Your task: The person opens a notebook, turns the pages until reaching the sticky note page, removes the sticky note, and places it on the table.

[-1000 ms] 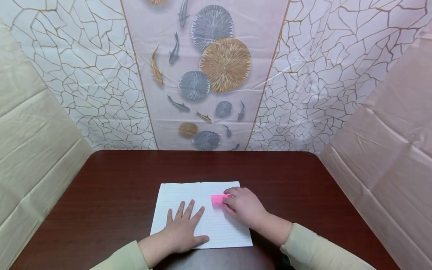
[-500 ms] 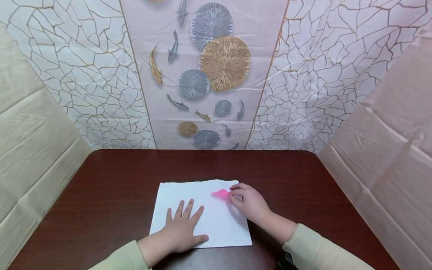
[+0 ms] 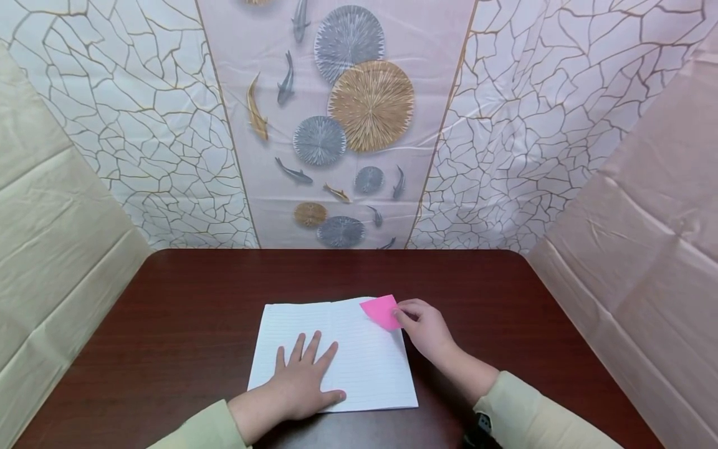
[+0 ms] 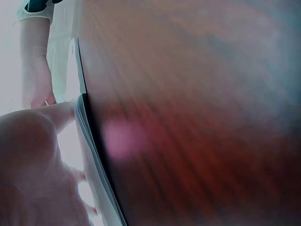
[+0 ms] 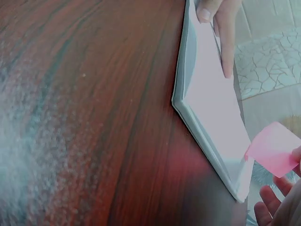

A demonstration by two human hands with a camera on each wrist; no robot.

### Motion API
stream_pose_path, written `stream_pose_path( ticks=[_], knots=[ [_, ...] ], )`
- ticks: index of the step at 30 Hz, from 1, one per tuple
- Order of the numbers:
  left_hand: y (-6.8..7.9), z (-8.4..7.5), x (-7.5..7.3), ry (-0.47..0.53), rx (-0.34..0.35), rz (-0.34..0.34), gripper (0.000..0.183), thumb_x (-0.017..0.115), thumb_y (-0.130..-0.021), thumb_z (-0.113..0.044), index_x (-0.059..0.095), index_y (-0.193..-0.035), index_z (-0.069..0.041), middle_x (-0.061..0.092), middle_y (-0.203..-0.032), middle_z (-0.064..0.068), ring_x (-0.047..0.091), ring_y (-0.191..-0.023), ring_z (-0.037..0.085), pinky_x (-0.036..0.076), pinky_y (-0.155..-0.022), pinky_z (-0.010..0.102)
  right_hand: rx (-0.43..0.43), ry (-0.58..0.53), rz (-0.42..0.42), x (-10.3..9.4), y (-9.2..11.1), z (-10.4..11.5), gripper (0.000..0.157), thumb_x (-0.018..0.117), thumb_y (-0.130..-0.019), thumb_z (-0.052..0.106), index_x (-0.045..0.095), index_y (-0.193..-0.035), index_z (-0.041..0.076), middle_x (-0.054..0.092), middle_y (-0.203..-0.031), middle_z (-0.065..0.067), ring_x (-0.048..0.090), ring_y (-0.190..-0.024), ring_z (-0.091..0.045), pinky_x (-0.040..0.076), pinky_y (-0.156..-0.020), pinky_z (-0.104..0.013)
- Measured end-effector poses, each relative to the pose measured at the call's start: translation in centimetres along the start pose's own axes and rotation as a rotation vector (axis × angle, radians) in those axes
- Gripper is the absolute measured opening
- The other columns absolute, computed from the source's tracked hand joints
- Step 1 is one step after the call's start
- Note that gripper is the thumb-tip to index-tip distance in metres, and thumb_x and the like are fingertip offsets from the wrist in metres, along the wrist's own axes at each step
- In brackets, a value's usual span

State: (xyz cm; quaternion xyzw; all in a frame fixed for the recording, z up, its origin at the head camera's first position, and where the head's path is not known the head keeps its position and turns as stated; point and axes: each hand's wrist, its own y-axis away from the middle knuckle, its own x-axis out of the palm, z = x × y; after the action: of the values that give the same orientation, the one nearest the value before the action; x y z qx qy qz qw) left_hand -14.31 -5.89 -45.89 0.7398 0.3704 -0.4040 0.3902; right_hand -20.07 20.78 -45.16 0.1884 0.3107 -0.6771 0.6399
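Note:
A notebook with lined white pages lies spread open on the table. My left hand rests flat on its left page, fingers spread, with the thumb reaching across the fold. At the notebook's top right corner, my right hand pinches a pink sticky note by its right edge between thumb and fingers. The note is curved and tilted over the page corner. In the right wrist view the sticky note is held by fingertips at the right edge, beside the notebook's page.
The dark wooden table extends around the notebook on all sides. A patterned cloth hangs behind its far edge, and pale cloth walls stand at both sides. A black watch-like band shows by the right sleeve.
My right hand has moved right and away from me, carrying the pink sticky note from the middle of the right page to its top corner. The left hand stays in place.

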Motion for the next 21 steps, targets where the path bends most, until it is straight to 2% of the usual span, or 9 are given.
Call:
stream_pose_path(
  ticks=[6,11,16,21],
  knots=[
    [-0.4,0.4,0.4,0.012,-0.005,0.007,0.091,0.057,-0.085,-0.072,0.031,-0.157,-0.023,0.013,-0.164,0.016,0.003,-0.149,0.044,0.002,-0.107,0.076,0.054,-0.025,-0.023,-1.0,-0.3,-0.1,0.025,0.07,-0.094,0.022,0.076,-0.11,0.004,0.069,-0.114,-0.008,0.062,-0.11,-0.026,0.053,-0.091,-0.043],
    [-0.8,0.9,1.1,0.006,-0.003,-0.007,0.093,0.055,-0.083,-0.075,0.03,-0.157,-0.024,0.012,-0.165,0.015,0.002,-0.149,0.043,0.0,-0.107,0.076,0.066,-0.02,-0.035,-1.9,-0.5,-0.3,0.026,0.068,-0.095,0.023,0.076,-0.112,0.005,0.068,-0.116,-0.009,0.062,-0.11,-0.027,0.054,-0.09,-0.043],
    [-0.6,0.7,0.8,0.015,0.007,-0.004,0.092,0.055,-0.084,-0.074,0.03,-0.157,-0.023,0.013,-0.164,0.016,0.003,-0.149,0.044,0.001,-0.106,0.077,0.033,0.026,-0.034,-3.1,-0.2,-0.9,0.026,0.068,-0.095,0.023,0.075,-0.113,0.004,0.068,-0.116,-0.01,0.062,-0.109,-0.026,0.054,-0.09,-0.043],
    [0.0,0.3,0.1,0.02,0.008,0.008,0.09,0.057,-0.086,-0.071,0.031,-0.157,-0.022,0.013,-0.164,0.017,0.004,-0.149,0.045,0.003,-0.106,0.077,-0.067,0.151,-0.033,-4.7,0.1,-1.8,0.025,0.069,-0.095,0.024,0.076,-0.11,0.006,0.068,-0.112,-0.009,0.063,-0.105,-0.027,0.054,-0.088,-0.045]
  ],
)
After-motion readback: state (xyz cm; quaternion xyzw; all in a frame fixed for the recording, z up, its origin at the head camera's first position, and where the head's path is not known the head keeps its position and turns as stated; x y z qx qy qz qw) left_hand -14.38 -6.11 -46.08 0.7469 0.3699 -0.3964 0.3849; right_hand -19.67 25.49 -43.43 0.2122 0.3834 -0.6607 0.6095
